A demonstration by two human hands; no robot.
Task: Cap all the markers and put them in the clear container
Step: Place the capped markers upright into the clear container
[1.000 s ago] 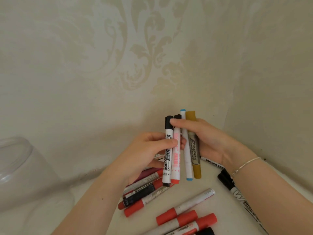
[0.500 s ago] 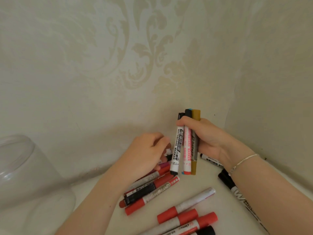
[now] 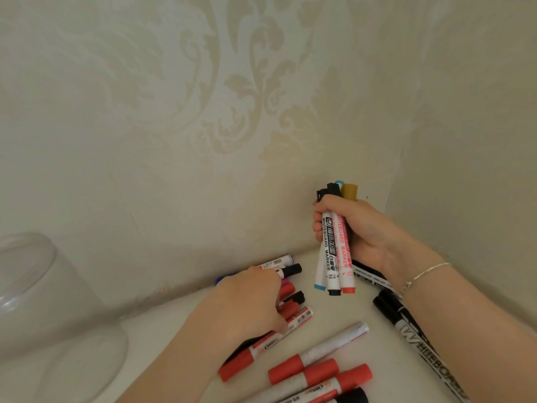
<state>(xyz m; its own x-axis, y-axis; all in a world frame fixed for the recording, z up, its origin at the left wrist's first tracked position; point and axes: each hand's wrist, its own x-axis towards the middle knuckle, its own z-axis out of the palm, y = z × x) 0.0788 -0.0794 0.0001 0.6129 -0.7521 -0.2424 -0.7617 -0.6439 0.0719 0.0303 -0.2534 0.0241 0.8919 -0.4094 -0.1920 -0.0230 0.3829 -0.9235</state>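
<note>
Evidently the person's right hand (image 3: 345,231) is serving as a holder: its fingers are wrapped around an upright bundle of capped markers (image 3: 334,257), a white whiteboard marker with black print, one with red print, a blue-ended one and a mustard-gold one, all lifted clear of the pale tabletop (image 3: 334,309), presumably so that several can go into the container at once. The left hand (image 3: 250,301) is down on a loose heap of red-capped and black-capped markers (image 3: 290,301) by the wall, palm down with fingers curled over them; whether it has actually pinched one cannot be told, since the fingertips are hidden. More red-capped white markers (image 3: 316,370) lie in a row at the near edge, and a large black whiteboard marker (image 3: 412,333) lies under the right forearm, where a thin silver bracelet (image 3: 427,271) circles the wrist. The clear plastic container (image 3: 43,301) stands well apart at the far left, with no markers visible inside it. Most of the sorting appears yet to be done.
</note>
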